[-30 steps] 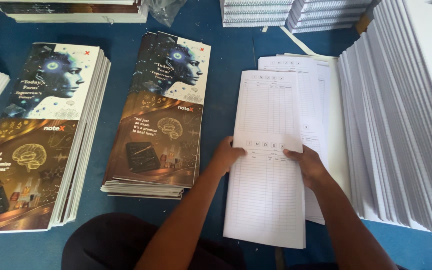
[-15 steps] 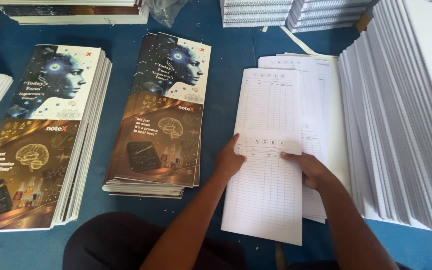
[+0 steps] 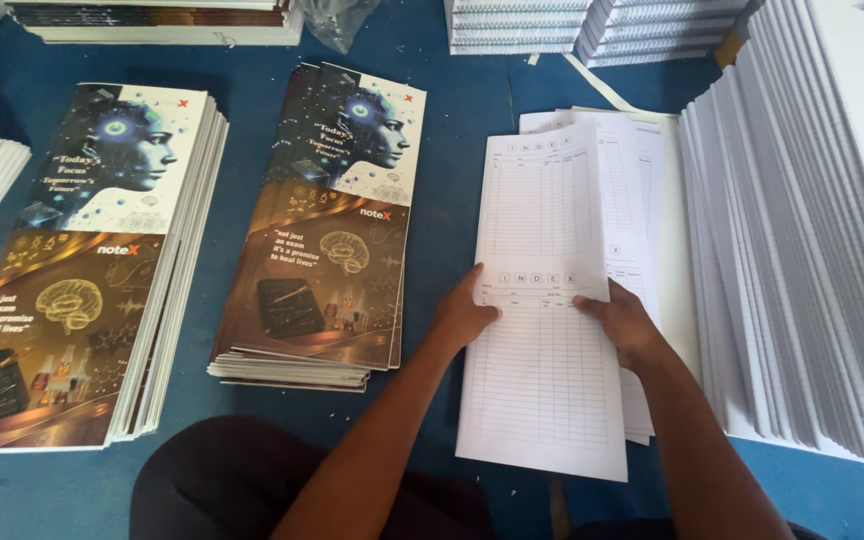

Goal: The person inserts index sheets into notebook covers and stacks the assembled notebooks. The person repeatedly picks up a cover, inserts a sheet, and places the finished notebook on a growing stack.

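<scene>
Two hands grip a long white ruled sheet.

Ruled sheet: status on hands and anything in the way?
Left hand and right hand grip the ruled sheet at mid-length. It lies over the sheet pile. Nothing in the way.

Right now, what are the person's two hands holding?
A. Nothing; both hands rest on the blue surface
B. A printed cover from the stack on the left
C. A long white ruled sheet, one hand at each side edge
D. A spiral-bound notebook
C: the left hand and right hand grip opposite side edges of the long white ruled sheet, above the pile of similar sheets.
</scene>
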